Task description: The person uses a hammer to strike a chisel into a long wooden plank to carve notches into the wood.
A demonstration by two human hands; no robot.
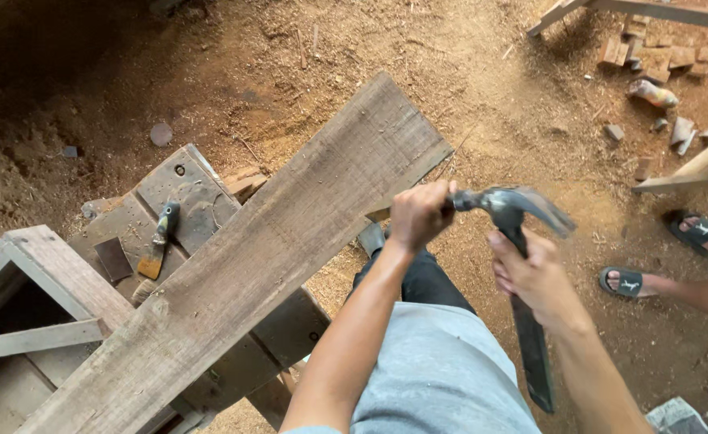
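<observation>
Right hand [534, 277] grips a claw hammer [514, 210] high on its handle; left hand [418, 213] closed at the hammer head, at 3 o'clock of the plank's [281, 241] edge (nail hidden). Prying step, I judge – next needs steady leverage. Farther off: desk [185, 201], sandalled feet [667, 257].

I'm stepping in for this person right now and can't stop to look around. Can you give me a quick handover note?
Left hand: fist closed at the edge of the long plank, right by the hammer's head.
Right hand: gripping the claw hammer on its dark handle.
The plank lies slanted across a worn wooden bench; a small brush lies on the bench.
Another person's sandalled feet stand close on the right.
What the left fist holds is hidden, so progress cannot be judged.
</observation>
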